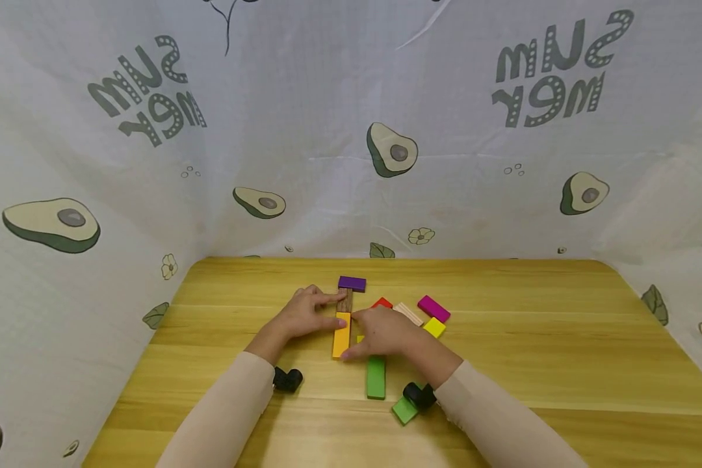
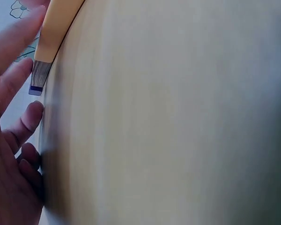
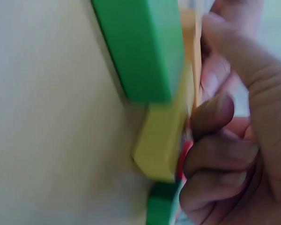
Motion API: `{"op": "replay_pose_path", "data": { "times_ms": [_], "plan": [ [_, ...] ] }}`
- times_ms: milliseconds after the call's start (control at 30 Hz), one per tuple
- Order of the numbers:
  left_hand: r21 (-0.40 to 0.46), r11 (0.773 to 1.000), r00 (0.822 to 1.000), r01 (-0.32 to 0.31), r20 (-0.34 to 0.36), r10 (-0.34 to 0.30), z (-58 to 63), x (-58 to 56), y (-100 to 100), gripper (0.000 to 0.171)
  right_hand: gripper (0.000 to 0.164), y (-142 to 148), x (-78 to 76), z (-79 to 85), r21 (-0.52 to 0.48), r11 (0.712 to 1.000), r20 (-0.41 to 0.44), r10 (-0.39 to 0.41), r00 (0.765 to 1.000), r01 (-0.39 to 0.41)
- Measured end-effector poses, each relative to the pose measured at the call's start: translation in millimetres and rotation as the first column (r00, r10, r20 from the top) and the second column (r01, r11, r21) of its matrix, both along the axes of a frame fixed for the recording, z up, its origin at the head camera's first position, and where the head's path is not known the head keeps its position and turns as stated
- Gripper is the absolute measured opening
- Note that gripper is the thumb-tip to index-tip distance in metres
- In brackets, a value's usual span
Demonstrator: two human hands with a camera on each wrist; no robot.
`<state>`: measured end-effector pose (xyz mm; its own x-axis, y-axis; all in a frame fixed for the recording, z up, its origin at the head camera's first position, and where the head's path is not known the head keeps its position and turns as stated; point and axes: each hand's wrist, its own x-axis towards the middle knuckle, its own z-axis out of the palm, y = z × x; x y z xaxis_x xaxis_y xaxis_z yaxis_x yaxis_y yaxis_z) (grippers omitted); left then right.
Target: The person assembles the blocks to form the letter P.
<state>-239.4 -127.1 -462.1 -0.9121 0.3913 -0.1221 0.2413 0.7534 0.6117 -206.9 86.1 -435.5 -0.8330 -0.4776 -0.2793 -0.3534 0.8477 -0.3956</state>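
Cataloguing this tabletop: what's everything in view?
Purple block: 1, purple, farthest
Brown block: 1+, brown, beside purple
Orange block: 1, orange, beside brown
Red block: 1, red, beyond right hand
Pale block: 1+, pale, beside red
Yellow blocks: 2+, yellow, near right hand
Magenta block: 1, magenta, beyond yellow
Green blocks: 2+, green, near right hand
Table: 1, yellowish, beneath
Cloth: 1+, whitish, behind
Devices: 2, black, by sleeves
Sleeves: 2, beige, foreground
Left hand: 1, touching orange
Right hand: 1, touching orange

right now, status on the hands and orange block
Left fingers on brown block and orange block. Right fingers on orange block too. Long green block nearby, clear of it.
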Motion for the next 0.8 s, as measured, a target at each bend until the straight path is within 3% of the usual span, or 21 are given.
{"op": "replay_pose_path", "data": {
  "times_ms": [167, 233, 400, 633, 800],
  "plan": [
    [-0.013, 1.000, 1.000, -0.006, 0.023, 0.006, 2.4, -1.3, 0.8, 0.067, 0.043, 13.4, -26.8, 9.7, -0.054, 0.995, -0.082, -0.090, 0.993, 0.086],
    [-0.013, 1.000, 0.999, -0.019, 0.036, 0.019, 2.9, -1.9, 1.3, 0.066, 0.036, 17.5, -40.6, 11.1, -0.045, 0.989, -0.115, -0.145, 0.983, 0.140],
    [0.011, 1.000, 0.998, -0.027, 0.059, 0.026, 1.4, -3.2, 2.0, 0.065, 0.044, 24.1, -63.8, 4.5, -0.060, 0.983, -0.089, -0.178, 0.980, 0.173],
    [0.026, 0.999, 0.998, -0.026, 0.058, 0.024, -0.7, -3.1, 3.6, 0.066, 0.034, 24.6, -71.8, -1.2, -0.106, 0.975, -0.026, -0.199, 0.980, 0.195],
    [0.027, 0.999, 0.998, -0.027, 0.054, 0.025, 0.0, -3.0, 3.0, 0.065, 0.070, 25.1, -78.9, -4.0, -0.098, 0.975, 0.000, -0.199, 0.980, 0.198]
  ]
}}
